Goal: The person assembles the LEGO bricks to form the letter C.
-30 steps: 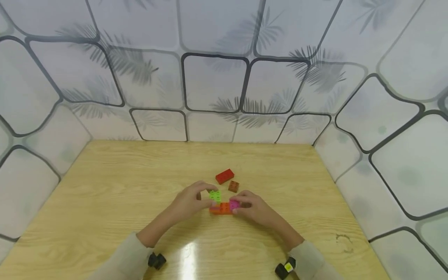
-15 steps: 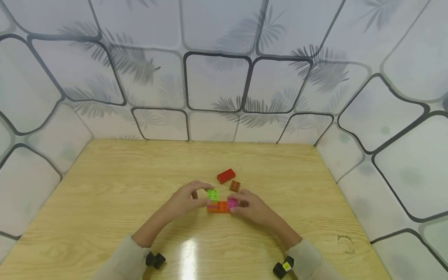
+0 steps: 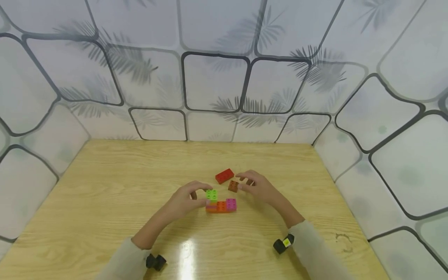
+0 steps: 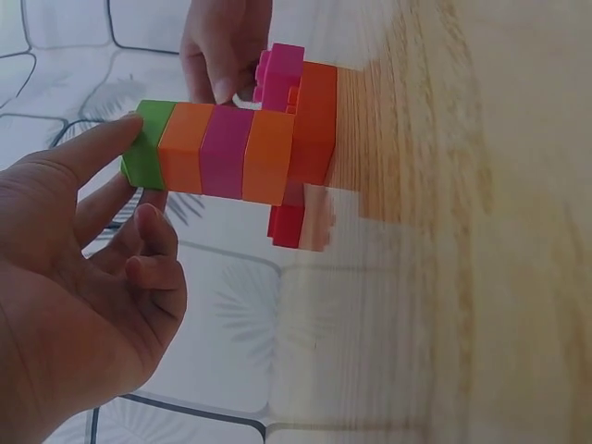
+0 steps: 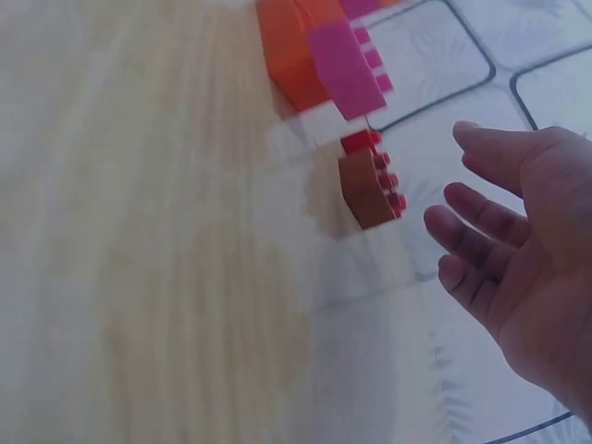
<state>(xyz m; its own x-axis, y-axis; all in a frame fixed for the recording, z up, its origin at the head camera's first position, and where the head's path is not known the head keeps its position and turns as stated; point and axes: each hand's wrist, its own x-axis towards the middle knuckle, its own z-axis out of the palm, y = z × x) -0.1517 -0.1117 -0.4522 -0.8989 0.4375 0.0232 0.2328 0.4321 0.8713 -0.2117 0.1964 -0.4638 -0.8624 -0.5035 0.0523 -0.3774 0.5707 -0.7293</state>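
Observation:
My left hand [image 3: 183, 200] pinches the green toy building brick [image 4: 148, 146] at the top of a small stack. Below the green one come an orange brick, a purple brick [image 4: 228, 153] and another orange brick. The stack stands on one end of a long orange brick [image 4: 316, 125], and a pink brick [image 3: 231, 204] sits on its other end. Relaxed and holding nothing, my right hand [image 3: 260, 188] hovers just right of a small brown brick [image 3: 233, 186]. In the right wrist view its fingers are apart from that brown brick [image 5: 365, 190].
A red brick [image 3: 224, 176] lies on the wooden table [image 3: 140, 167] just behind the brown one. Patterned panels [image 3: 217, 83] rise along the table's back and sides. Each wrist wears a black device [image 3: 155, 262].
My right hand has let go of the pink brick and moved back and slightly right, to beside the brown brick. The left hand keeps its grip on the stack.

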